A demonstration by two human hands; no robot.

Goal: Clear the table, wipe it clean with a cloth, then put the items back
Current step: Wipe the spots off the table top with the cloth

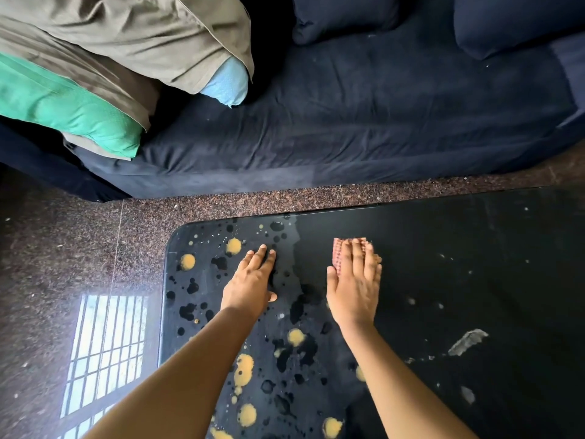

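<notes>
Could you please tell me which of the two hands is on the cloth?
The right hand, lying flat on the pink cloth; the left hand rests with straight fingers directly on the table.

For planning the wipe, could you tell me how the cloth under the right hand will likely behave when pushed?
The cloth looks thin and soft, lying flat under the right hand, so it is probably floppy and may bunch unless pressed. The table looks glossy and wet in patches, so it should slide easily.
</notes>
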